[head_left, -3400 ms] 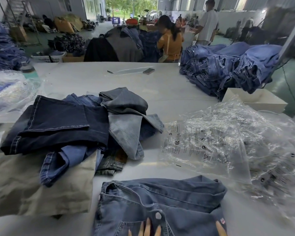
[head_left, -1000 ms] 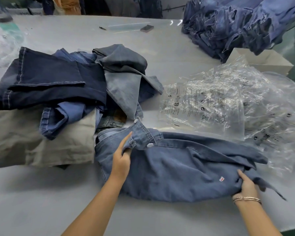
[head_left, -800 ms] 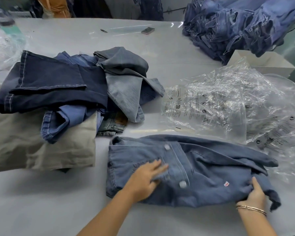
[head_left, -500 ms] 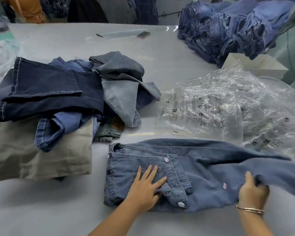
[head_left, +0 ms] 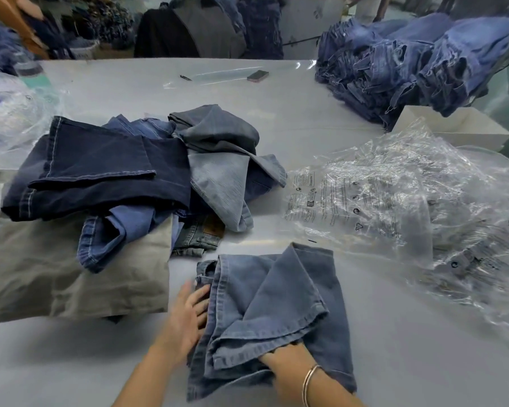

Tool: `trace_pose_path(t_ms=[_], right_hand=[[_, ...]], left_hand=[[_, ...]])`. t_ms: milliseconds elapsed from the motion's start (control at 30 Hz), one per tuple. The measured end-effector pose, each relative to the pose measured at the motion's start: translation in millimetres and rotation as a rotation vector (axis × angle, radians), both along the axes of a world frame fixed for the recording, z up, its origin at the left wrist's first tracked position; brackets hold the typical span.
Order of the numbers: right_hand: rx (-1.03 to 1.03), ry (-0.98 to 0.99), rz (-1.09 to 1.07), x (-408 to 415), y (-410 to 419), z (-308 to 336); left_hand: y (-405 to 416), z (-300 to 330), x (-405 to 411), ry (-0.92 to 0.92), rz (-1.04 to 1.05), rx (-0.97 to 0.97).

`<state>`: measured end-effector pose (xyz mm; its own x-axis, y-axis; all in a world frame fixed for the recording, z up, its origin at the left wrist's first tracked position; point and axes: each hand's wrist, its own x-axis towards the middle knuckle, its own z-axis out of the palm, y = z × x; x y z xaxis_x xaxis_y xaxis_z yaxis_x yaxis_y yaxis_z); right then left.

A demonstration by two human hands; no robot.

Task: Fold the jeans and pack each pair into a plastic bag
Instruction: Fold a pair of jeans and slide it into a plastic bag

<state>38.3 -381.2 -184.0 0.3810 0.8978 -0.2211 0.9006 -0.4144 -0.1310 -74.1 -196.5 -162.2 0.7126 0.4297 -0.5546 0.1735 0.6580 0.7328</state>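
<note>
Right hand (head_left: 288,358) is reaching under a folded-over layer of the blue jeans (head_left: 279,306); its fingers are hidden by the denim, so cannot tell the grip, probably tucking or lifting that flap to square the fold. Left hand (head_left: 190,314) is lying flat with fingers straight against the jeans' left edge, likely bracing the bundle so it is not sliding. The jeans are sitting between both hands as a rough, uneven square on the table (head_left: 394,333). Just beyond the right hand the clear plastic bags (head_left: 394,201) are waiting within reach for packing. Beyond the left hand a loose jeans pile (head_left: 124,177) is waiting. Farthest off, past the right hand, a denim stack (head_left: 409,63) is sitting.
</note>
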Motion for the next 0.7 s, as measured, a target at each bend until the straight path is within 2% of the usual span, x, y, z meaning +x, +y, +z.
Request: trace_pose_path(t_ms=[33,67,100,133,167,233,267,300,367,467,567,633,700], right_hand=[[0.019,0.031,0.072,4,-9,-2],[-0.017,0.189,0.081,5,-15,0],[0.017,0.365,0.044,4,-23,3],[0.15,0.542,-0.075,4,-28,3],[0.393,0.699,-0.242,4,-27,2],[0.783,1.014,-0.86,10,-21,5],[0.859,1.171,-1.173,13,-16,5],[0.9,1.322,-1.383,16,-11,4],[0.922,1.46,-1.503,23,0,1],[1.015,1.358,-1.603,33,10,3],[1.163,1.146,-1.568,48,8,33],[1.301,0.949,-1.326,62,3,69],[1.292,0.769,-0.983,67,5,111]], left_hand=[[-2,0,0,0.036,-0.037,0.077],[-3,4,2,0.095,-0.097,0.182],[-3,0,4,0.154,-0.125,0.254],[-4,-8,5,0.217,-0.196,0.357],[-6,-12,6,0.232,-0.222,0.441],[-13,-11,9,0.244,-0.26,0.606],[-16,-11,11,0.248,-0.281,0.645],[-19,-14,14,0.242,-0.314,0.675],[-23,-13,21,0.257,-0.409,0.74],[-22,-9,29,0.104,-0.455,0.712],[-20,0,34,0.0,-0.295,0.653],[-12,1,31,0.097,-0.235,0.746],[-3,-5,24,0.25,-0.399,0.899]])
